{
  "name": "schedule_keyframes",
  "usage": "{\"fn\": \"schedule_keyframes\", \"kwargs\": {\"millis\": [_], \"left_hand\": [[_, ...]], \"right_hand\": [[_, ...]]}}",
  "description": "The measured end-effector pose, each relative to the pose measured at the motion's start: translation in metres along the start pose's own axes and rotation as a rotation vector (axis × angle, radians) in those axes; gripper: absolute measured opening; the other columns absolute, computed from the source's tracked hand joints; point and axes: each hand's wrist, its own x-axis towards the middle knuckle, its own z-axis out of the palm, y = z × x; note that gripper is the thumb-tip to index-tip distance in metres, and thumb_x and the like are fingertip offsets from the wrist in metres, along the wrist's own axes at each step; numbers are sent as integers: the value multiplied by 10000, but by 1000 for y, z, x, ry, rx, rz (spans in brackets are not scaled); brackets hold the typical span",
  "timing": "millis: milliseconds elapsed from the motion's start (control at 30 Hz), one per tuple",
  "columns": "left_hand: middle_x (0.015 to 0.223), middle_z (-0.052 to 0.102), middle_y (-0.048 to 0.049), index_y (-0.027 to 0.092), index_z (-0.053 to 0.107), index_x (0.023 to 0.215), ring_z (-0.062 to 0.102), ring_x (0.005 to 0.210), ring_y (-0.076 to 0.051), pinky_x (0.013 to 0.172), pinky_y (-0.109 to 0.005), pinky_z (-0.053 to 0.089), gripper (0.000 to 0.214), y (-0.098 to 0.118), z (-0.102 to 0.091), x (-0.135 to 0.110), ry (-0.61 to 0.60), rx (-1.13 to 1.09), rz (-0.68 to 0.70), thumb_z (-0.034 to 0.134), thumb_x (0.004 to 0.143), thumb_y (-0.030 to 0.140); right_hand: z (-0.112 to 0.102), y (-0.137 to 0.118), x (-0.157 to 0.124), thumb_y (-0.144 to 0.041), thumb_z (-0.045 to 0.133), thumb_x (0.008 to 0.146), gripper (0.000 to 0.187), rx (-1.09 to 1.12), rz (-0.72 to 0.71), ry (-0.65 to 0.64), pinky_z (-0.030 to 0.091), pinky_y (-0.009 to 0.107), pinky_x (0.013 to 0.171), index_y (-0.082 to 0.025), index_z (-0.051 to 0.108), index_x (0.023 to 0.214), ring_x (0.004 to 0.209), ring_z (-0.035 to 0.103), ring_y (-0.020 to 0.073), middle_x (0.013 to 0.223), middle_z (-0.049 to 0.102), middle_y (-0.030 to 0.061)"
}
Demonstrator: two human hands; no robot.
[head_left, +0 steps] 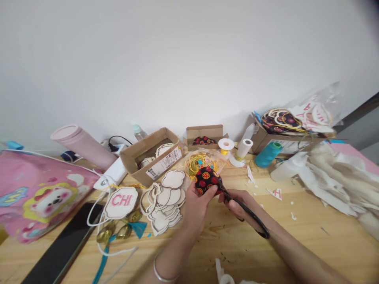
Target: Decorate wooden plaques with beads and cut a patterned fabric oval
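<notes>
My left hand (197,207) pinches a small piece of black fabric with red and yellow flowers (205,179). My right hand (233,201) grips black-handled scissors (248,215), whose blades meet the fabric's edge and are mostly hidden by it. The two hands nearly touch beneath the cloth. Just behind the fabric lies a tangle of yellow cord (197,163). To the left of my left hand sits a stack of cream cloud-shaped cutouts (164,201), next to a tag with pink "CHI" lettering (121,202).
Cardboard boxes (151,156) stand along the wall, with white thread spools (243,152) and a teal thread cone (268,154) nearby. White cloth scraps (328,181) pile up at right. A pink printed bag (41,195) and a black phone (66,240) lie at left.
</notes>
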Motion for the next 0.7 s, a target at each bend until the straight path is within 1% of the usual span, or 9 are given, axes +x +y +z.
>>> {"fn": "schedule_keyframes", "kwargs": {"millis": [267,567,700], "left_hand": [[846,741,-31,153,660,909,668,751,-135,744,-261,525,339,1,0,1,9,-13,-35,805,605,192],[811,734,-8,160,669,871,666,714,-110,658,-201,534,320,4,2,-1,-12,-110,-59,817,587,166],[817,737,-12,159,677,861,668,709,-108,641,-189,541,297,5,3,0,-31,-118,-65,812,597,156]], "right_hand": [[-2,-3,1,-749,499,708,583,10,10,15,139,216,377,-166,497,718,417,224,51,513,283,-82],[-4,-3,0,-743,526,698,596,19,31,15,144,213,381,-147,536,731,394,226,41,484,279,-92],[-5,-3,0,-747,531,692,605,16,30,18,149,210,373,-143,539,720,390,240,41,480,291,-88]]}}
